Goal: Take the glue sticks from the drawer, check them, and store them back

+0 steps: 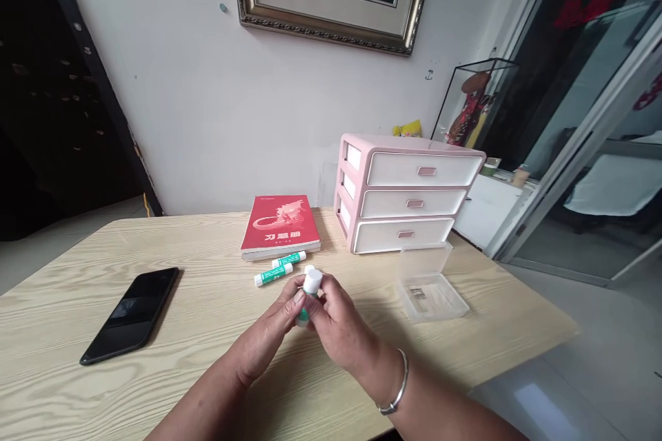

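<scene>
glue stick (309, 295) sits low in the middle of the frame, held just above the wooden table (67, 331). far left lies a black phone (132, 313). then the left hand (269, 334) pinches the green lower end, fingers closed on it. its long axis runs nearly upright, white cap on top. the right hand (341, 331) wraps the stick too, equally near. two more glue sticks (279, 269) lie just behind, near a red book (282, 226); rightward stands a pink drawer unit (408, 193) and an open clear case (429, 286).

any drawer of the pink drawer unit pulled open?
No: all three drawers of the pink drawer unit sit flush and closed, while both hands hold a glue stick in front of it.
</scene>
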The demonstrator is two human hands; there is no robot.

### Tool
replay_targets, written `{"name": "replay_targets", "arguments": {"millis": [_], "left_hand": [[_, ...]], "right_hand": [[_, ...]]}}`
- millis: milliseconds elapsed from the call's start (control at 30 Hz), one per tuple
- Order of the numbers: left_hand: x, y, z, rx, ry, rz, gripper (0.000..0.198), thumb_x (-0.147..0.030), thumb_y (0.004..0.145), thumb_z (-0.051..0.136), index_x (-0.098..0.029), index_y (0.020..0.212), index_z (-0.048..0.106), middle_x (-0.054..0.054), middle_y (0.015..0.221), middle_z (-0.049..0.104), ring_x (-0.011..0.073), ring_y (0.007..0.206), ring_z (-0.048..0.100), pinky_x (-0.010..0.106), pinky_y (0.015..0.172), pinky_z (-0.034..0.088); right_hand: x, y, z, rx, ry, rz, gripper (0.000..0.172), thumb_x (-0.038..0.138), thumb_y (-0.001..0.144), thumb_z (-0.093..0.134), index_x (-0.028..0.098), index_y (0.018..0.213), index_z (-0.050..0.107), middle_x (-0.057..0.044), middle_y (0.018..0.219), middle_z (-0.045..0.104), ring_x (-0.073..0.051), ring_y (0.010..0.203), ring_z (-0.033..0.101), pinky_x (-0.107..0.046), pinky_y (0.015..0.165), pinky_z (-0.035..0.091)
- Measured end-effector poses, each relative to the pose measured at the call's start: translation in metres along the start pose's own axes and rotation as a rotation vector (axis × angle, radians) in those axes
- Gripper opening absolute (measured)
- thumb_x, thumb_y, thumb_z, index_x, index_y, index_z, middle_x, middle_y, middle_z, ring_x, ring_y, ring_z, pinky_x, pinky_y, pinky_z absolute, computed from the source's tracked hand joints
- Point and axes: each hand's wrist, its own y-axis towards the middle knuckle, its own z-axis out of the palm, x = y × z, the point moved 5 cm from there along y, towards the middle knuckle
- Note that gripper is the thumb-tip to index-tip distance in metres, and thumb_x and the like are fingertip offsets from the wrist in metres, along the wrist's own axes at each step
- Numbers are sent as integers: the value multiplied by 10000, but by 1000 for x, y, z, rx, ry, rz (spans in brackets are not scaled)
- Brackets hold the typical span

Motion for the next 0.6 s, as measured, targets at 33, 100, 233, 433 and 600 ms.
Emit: {"name": "replay_targets", "arguments": {"millis": [33, 100, 233, 433, 600], "left_hand": [[-1, 0, 1, 16, 13, 9, 519, -607, 961, 400, -251, 1334, 456, 95, 1213, 574, 231, 1098, 555, 382, 931, 477], [-2, 0, -3, -27, 48, 9, 540, -615, 949, 421, -226, 1318, 487, 100, 1191, 591, 242, 1130, 555, 398, 970, 465], [-1, 0, -24, -251, 186, -35, 519, -610, 940, 434, -177, 1191, 571, 100, 1064, 639, 241, 987, 617, 394, 887, 500], [1, 3, -36, -336, 365, -21, 482, -606, 906, 479, -179, 1094, 600, 58, 949, 654, 218, 819, 645, 355, 775, 513], [7, 6, -35, -307, 496, -30, 447, -603, 900, 472, -189, 950, 634, 11, 770, 615, 198, 693, 617, 310, 666, 479]], "right_hand": [[-1, -4, -10, -46, 11, 20, 251, 471, 985, 450, 299, 1151, 526, -56, 1127, 661, -227, 974, 629, -351, 815, 531], [-5, -13, -38, -163, -16, 66, 264, 477, 984, 445, 257, 1115, 513, -71, 1004, 680, -225, 860, 634, -338, 747, 513], [-22, -28, -115, -372, -525, 176, 312, 453, 980, 420, 202, 1139, 515, -108, 901, 671, -251, 785, 604, -333, 667, 413], [-81, -40, -182, -251, -884, 500, 159, 297, 938, 476, 174, 935, 576, -87, 793, 664, -203, 704, 581, -283, 583, 310], [-98, -29, -165, -167, -584, 523, 220, 297, 871, 561, 194, 678, 538, -6, 621, 581, -160, 605, 527, -254, 550, 302]]}}
